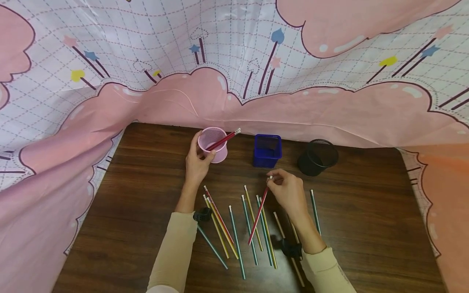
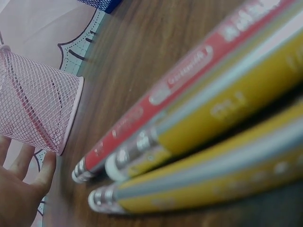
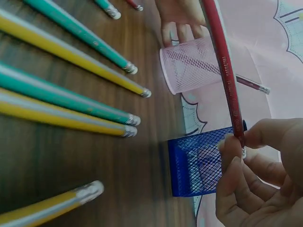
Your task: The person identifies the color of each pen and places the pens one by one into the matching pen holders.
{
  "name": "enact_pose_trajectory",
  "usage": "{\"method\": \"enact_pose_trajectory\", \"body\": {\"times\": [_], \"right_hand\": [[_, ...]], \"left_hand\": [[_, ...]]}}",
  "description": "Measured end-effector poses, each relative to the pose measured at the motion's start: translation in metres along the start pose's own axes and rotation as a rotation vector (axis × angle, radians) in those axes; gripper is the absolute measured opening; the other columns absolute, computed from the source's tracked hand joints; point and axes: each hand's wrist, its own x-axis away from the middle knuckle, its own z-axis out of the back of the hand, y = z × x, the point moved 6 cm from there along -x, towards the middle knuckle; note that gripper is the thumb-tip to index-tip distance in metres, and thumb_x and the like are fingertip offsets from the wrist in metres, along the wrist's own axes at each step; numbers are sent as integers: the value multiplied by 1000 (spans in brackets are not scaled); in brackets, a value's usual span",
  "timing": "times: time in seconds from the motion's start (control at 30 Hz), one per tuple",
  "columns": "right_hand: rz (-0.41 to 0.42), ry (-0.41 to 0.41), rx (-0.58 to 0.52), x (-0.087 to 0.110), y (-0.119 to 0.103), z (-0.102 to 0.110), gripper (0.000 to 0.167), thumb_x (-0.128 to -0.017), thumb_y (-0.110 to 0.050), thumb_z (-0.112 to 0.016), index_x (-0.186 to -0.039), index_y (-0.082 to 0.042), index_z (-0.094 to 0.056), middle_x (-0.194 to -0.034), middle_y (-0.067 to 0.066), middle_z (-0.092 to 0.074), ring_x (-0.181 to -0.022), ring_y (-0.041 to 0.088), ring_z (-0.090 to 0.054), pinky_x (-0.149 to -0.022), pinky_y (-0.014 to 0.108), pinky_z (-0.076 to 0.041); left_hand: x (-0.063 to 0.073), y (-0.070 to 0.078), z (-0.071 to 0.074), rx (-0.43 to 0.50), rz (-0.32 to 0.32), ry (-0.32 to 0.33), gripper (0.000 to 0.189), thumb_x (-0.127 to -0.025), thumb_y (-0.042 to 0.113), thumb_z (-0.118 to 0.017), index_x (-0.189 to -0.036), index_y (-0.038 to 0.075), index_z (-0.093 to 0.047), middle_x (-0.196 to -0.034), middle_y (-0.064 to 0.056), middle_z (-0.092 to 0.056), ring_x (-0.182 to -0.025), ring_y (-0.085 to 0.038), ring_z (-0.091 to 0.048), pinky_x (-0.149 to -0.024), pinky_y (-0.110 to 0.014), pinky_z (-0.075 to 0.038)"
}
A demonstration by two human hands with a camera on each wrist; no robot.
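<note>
My left hand grips a pink mesh pencil cup by its side at the back of the table. Red pencils with white erasers lean out of that cup toward the right. Between thumb and fingertips, my right hand pinches a red pencil close to its eraser end; the pencil slants down over the loose ones. In the right wrist view the red pencil is raised in front of the pink cup. Behind the right hand stands a blue mesh pencil cup.
A black mesh pencil cup stands at the back right. Several yellow and green pencils, such as the green pencil, lie across the wooden table. One green pencil lies right of the right arm. A patterned cloth hangs behind.
</note>
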Motion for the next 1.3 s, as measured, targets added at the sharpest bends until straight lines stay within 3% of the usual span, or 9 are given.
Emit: {"method": "enact_pose_trajectory", "body": {"times": [0.2, 0.47, 0.57, 0.8, 1.03, 1.3], "right_hand": [[0, 66, -77, -8, -9, 3, 11, -89, -18, -73, -99, -12, -75, -77, -2, -71, -55, 11, -63, -45, 28, -49], [51, 139, -218, -19, -23, 8, 11, -90, -13, -74, -99, -7, -74, -76, 2, -71, -59, 17, -69, -50, 22, -53], [58, 155, -226, -24, -29, 9, 10, -90, -13, -74, -99, -9, -74, -77, 2, -71, -60, 16, -69, -49, 22, -53], [86, 191, -271, -36, -40, 12, 10, -89, -11, -74, -99, -7, -73, -77, 3, -71, -61, 18, -69, -50, 21, -53], [117, 207, -322, -44, -48, 14, 12, -88, -8, -75, -99, -3, -73, -78, 7, -72, -64, 25, -71, -53, 20, -54], [163, 230, -345, -55, -59, 20, 11, -89, -10, -75, -98, -5, -73, -78, 4, -72, -65, 14, -70, -57, 19, -54]], "left_hand": [[-1, -1, 2, -29, 24, 0, 79, -84, 10, -79, -151, 27, -39, -137, -19, -56, -113, -36, -61, -93, -50, -52], [-2, -1, 2, -17, 13, 6, 78, -85, 14, -79, -151, 27, -40, -138, -17, -55, -114, -39, -61, -92, -52, -52], [-1, 4, 2, -17, -12, 19, 77, -85, 13, -79, -151, 21, -40, -138, -20, -54, -117, -43, -58, -91, -57, -51], [5, 38, 5, -28, -68, 33, 72, -82, 1, -75, -145, 0, -41, -132, -33, -53, -112, -53, -56, -83, -67, -49], [6, 44, 4, -36, -59, 24, 72, -82, 1, -75, -145, 0, -41, -130, -33, -55, -107, -55, -59, -84, -64, -51], [7, 41, 1, -17, -63, 23, 72, -82, 3, -75, -146, 1, -41, -129, -32, -55, -106, -54, -59, -83, -60, -53]]}}
